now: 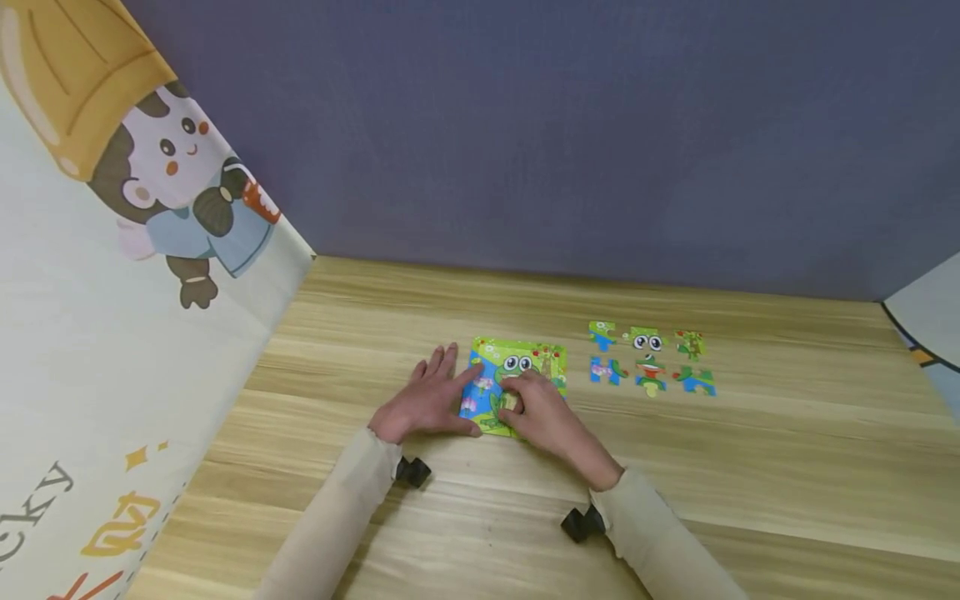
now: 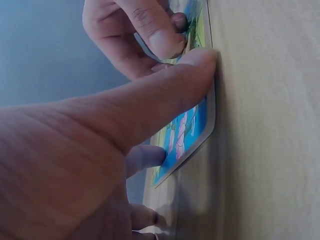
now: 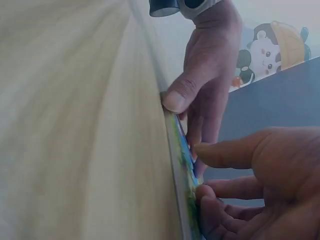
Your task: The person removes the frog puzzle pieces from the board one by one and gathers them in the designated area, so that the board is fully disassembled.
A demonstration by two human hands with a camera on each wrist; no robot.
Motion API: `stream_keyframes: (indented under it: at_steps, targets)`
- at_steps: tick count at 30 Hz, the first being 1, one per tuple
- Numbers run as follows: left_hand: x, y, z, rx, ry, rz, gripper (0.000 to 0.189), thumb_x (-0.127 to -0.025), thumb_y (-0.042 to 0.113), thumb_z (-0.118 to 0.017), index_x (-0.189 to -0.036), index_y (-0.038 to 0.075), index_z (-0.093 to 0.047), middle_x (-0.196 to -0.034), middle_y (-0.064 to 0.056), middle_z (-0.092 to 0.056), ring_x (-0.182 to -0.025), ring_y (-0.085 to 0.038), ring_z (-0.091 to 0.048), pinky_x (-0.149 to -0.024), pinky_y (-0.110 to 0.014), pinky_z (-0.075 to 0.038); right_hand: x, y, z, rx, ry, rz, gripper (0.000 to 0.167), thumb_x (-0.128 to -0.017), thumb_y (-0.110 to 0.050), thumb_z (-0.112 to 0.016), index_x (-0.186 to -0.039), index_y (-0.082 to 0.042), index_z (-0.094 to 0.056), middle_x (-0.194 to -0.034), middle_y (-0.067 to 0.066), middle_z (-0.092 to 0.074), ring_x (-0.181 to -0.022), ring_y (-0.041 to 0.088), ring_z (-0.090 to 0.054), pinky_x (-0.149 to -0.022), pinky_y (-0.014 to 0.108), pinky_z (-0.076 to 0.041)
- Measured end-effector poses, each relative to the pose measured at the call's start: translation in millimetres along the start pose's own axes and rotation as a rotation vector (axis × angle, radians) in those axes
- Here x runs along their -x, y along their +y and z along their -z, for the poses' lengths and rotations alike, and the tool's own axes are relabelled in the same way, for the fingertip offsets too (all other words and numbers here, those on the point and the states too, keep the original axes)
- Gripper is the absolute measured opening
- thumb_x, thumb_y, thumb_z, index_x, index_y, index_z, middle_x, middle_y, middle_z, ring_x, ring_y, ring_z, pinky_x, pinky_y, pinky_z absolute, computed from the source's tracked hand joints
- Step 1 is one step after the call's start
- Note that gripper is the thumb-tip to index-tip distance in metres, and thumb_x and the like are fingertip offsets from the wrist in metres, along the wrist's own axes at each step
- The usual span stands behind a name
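A frog jigsaw board [image 1: 480, 348] lies flat on the wooden table. My left hand [image 1: 429, 402] rests along its left side with fingers spread. Its thumb [image 2: 197, 62] lies at the near edge, and one fingertip touches the blue part of the picture. Over the lower middle of the board, my right hand [image 1: 546, 415] has curled fingers and pinches a yellow-green puzzle piece [image 1: 509, 402] at the frog's belly. Fingers partly hide this piece, so whether it is lifted clear cannot be seen. The right thumb and fingers also show in the right wrist view, low at the board.
Right of the board lie several loose puzzle pieces in two rows, among them an eyes piece [image 1: 646, 340], a mouth piece [image 1: 650, 373] and a tree piece [image 1: 690, 343]. A dark blue panel [image 1: 570, 150] stands behind the table [image 1: 780, 467]; a printed white wall is at left.
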State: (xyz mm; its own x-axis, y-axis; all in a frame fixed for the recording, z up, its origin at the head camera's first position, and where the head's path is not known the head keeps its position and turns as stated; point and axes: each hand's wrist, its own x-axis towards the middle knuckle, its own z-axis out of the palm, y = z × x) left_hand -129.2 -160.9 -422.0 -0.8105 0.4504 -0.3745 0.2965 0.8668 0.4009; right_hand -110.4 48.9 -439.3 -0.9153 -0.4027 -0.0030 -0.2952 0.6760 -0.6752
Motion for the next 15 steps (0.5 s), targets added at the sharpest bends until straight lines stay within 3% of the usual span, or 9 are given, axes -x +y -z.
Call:
stream_keyframes:
  at_steps: [6,10,15]
  targets:
    - [1.3,-1.0,-1.8,-0.009,0.006,-0.012,0.097,-0.083,0.051,-0.077,-0.160,0.023,-0.024,-0.167,-0.026,0.006,-0.156,-0.046,0.005,-0.125,-0.064,-0.007,4.8,-2.7,-9.0,0.085,0.014,0.001,0.046,-0.084,-0.022,-0.082,-0.121,0.000,-0.069,-0.123,0.017,-0.061,-0.091,0.021,-0.064,-0.079,0.038,-0.058]
    - [3.1,-1.5,-2.6,-0.006,0.012,-0.020,0.096,-0.084,0.050,-0.076,-0.160,0.021,-0.025,-0.167,-0.026,0.006,-0.156,-0.046,0.005,-0.125,-0.065,-0.007,6.0,-5.6,-12.1,0.090,0.040,0.002,0.040,-0.082,-0.022,-0.083,-0.116,-0.003,-0.071,-0.119,0.015,-0.061,-0.101,0.028,-0.066,-0.086,0.044,-0.058]
    - [3.0,-0.7,-2.6,-0.010,0.009,-0.016,0.096,-0.085,0.050,-0.075,-0.161,0.021,-0.023,-0.167,-0.026,0.006,-0.156,-0.046,0.006,-0.125,-0.064,-0.007,5.5,-6.7,-13.3,0.096,0.046,-0.016,0.037,-0.082,-0.022,-0.083,-0.112,-0.006,-0.071,-0.116,0.013,-0.061,-0.095,0.024,-0.064,-0.081,0.041,-0.057]
